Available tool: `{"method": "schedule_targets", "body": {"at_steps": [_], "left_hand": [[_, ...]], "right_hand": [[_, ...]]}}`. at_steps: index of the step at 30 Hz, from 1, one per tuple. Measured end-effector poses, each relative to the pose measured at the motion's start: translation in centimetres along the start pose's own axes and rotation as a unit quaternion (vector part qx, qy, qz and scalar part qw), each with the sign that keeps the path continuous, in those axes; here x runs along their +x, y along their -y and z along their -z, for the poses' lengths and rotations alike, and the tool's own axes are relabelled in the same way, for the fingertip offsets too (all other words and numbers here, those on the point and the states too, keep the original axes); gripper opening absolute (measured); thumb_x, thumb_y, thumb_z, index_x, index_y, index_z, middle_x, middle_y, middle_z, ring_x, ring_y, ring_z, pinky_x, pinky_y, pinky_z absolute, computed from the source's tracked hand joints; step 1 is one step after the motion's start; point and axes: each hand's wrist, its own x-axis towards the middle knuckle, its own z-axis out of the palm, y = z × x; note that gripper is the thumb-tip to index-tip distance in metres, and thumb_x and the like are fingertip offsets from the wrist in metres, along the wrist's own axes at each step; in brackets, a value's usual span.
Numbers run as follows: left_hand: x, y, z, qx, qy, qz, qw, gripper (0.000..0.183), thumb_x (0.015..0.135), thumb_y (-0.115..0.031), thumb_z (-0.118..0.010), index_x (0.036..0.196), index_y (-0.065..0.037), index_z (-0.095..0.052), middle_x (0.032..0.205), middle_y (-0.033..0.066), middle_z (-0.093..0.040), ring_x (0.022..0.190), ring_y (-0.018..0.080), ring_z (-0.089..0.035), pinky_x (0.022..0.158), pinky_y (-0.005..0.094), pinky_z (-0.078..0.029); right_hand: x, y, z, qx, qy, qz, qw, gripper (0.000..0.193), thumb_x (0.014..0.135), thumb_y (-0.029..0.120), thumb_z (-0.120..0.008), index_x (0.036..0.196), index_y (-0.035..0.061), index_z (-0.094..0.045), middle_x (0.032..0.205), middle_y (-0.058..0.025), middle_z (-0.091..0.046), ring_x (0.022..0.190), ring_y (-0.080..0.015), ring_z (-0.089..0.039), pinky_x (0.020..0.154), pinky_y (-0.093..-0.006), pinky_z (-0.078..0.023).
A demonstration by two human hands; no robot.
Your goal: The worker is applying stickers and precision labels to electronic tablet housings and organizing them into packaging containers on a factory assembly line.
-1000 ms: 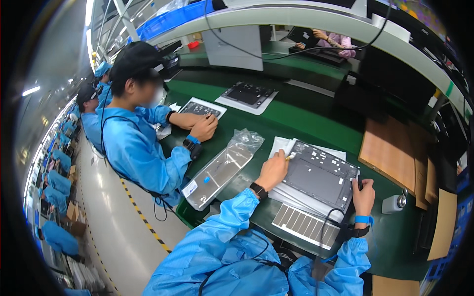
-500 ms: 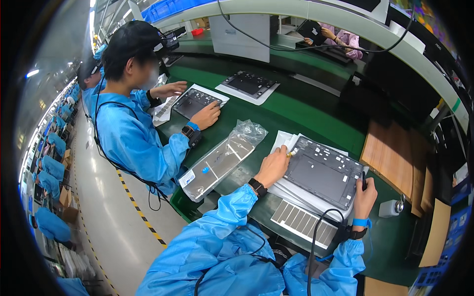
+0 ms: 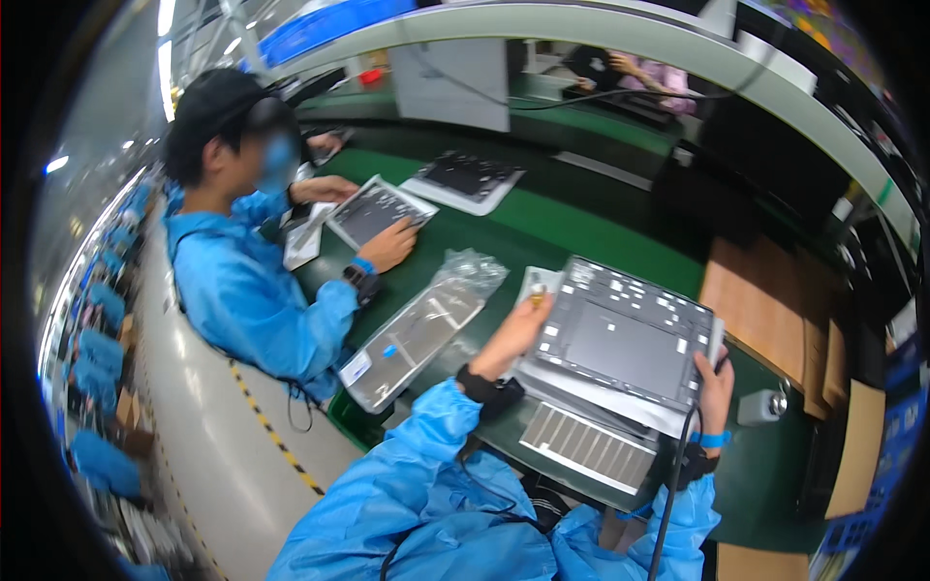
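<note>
A dark grey flat panel [image 3: 625, 341], like a tablet housing with many small white patches, is in front of me. It is tilted above a stack of white sheets [image 3: 635, 414]. My left hand [image 3: 515, 334] grips its left edge, and something small and yellowish shows at the fingertips. At its right edge my right hand [image 3: 716, 392] is closed on the panel, with a dark slim object by the thumb that I cannot make out. A white sheet of grey strips [image 3: 588, 447] lies at the near edge of the bench.
Left of the panel lies a clear plastic bag [image 3: 417, 334] of grey sheets. A small bottle [image 3: 762, 407] stands right, near wooden boards [image 3: 756, 300]. A co-worker [image 3: 262, 281] holds a similar panel [image 3: 373, 218]; another panel [image 3: 470, 177] lies beyond on the green bench.
The panel has come up off the white sheets and tilted, with my hands on both its sides. The co-worker has lifted their panel too. The whole view has shifted slightly.
</note>
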Motion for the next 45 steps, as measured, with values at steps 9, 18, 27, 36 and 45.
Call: {"method": "schedule_targets", "body": {"at_steps": [9,18,27,36,45], "left_hand": [[1.4,-2.3,2.7,-0.084,0.056,0.037,0.994,0.024,0.1,-0.015,-0.051,0.116,0.001,-0.057,0.105,0.0041,-0.064,0.095,0.0143,-0.061,0.086,0.0297,-0.048],[18.1,-1.5,7.0,0.034,0.044,-0.043,0.998,0.027,0.095,-0.022,-0.058,0.113,-0.002,-0.062,0.099,0.0024,-0.065,0.094,0.0144,-0.061,0.087,0.0306,-0.048],[29.4,3.6,5.1,0.134,-0.002,0.016,0.991,0.023,0.097,-0.021,-0.055,0.096,0.0,-0.064,0.085,0.0014,-0.061,0.075,0.0141,-0.053,0.07,0.0338,-0.044],[24.5,-0.1,-0.3,0.538,-0.065,-0.43,0.722,0.011,0.09,-0.007,-0.049,0.096,-0.001,-0.057,0.084,0.0244,-0.064,0.081,0.0434,-0.062,0.071,0.0541,-0.048],[21.9,-2.6,-4.8,0.603,0.265,-0.195,0.727,0.052,0.072,-0.04,-0.081,0.103,-0.004,-0.06,0.092,0.0211,-0.068,0.092,0.0378,-0.065,0.077,0.0442,-0.05]], "right_hand": [[0.9,-4.4,-3.1,-0.034,-0.044,0.007,0.998,0.058,0.085,0.029,-0.074,0.123,-0.0098,-0.053,0.108,-0.0162,-0.066,0.096,-0.019,-0.06,0.082,-0.0326,-0.05],[1.1,-1.5,-1.4,0.117,0.005,-0.005,0.993,0.041,0.102,0.028,-0.049,0.121,-0.0087,-0.052,0.103,-0.0191,-0.067,0.058,-0.0204,-0.067,0.055,-0.0281,-0.055],[0.4,-1.7,-0.4,0.025,-0.055,-0.028,0.998,0.028,0.099,0.016,-0.049,0.113,-0.0075,-0.058,0.084,-0.012,-0.071,0.048,-0.0147,-0.062,0.047,-0.0255,-0.047],[0.2,-1.9,-1.7,-0.337,-0.11,0.069,0.933,0.02,0.092,0.02,-0.059,0.087,0.0008,-0.064,0.078,-0.0207,-0.067,0.063,-0.0385,-0.064,0.057,-0.045,-0.048],[-0.4,-0.9,-3.1,-0.369,-0.076,0.135,0.917,0.014,0.089,0.015,-0.06,0.09,0.0012,-0.063,0.081,-0.0206,-0.066,0.076,-0.0421,-0.062,0.065,-0.0491,-0.048]]}}
